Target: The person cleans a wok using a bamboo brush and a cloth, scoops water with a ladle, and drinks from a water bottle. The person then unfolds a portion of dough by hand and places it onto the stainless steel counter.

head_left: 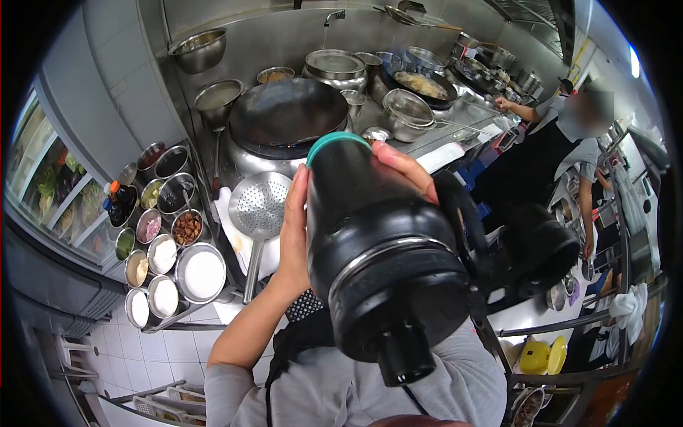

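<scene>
A big black water bottle [380, 206] fills the middle of the view, tilted with its spout toward me. Its base has a teal rim, and the black cap hangs open on the right side. My left hand [293, 231] is wrapped along the bottle's left side. On the other side, the fingers of my right hand [405, 167] grip it near the base; the rest of that hand is hidden behind the bottle. Just left of my left hand, a perforated ladle [260, 204] lies on a white cloth. Behind the bottle, a dark wok [288, 112] sits on the stove.
Several metal pots of seasonings [201, 272] stand on a rack at the left. A co-worker in a dark apron [523, 167] stands at the right, near another wok [421, 84]. A strainer [408, 108] rests over a pot. Water runs from a tap [334, 16] at the back.
</scene>
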The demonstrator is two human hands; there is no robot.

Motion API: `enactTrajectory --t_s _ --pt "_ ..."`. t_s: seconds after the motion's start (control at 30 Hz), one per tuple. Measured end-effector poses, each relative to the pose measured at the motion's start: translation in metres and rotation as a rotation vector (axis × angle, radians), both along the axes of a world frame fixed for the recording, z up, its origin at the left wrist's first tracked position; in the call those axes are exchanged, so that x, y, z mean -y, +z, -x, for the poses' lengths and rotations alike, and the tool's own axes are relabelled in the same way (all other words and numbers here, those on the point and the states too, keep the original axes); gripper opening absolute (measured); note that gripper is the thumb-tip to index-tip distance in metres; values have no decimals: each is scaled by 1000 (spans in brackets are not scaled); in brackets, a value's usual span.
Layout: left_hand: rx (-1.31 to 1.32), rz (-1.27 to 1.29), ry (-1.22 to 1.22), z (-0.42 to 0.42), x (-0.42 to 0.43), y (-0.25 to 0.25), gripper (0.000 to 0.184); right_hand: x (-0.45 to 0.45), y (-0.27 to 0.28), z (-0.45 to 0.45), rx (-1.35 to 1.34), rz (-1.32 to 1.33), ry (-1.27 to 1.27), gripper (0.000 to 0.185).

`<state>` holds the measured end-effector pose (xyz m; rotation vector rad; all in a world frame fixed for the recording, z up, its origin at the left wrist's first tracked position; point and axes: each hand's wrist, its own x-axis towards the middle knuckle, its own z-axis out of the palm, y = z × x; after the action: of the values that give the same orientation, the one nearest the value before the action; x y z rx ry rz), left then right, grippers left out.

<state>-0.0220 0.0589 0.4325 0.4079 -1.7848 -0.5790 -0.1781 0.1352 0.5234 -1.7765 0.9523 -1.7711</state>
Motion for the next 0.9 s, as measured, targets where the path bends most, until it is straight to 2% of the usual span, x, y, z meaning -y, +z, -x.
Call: enactTrajectory --t_s 0.07,0.23,0.53,0.9 --pt "-65 12 -32 6 2 16 105 1 8 -8 94 90 55 46" --pt "-107 104 -39 15 11 50 101 -3 53 7 72 177 343 46" --pt "-143 278 -41 27 27 107 96 8 114 22 -21 217 284 46" --pt "-175 418 -55 33 33 154 91 -5 140 24 -73 234 240 46"
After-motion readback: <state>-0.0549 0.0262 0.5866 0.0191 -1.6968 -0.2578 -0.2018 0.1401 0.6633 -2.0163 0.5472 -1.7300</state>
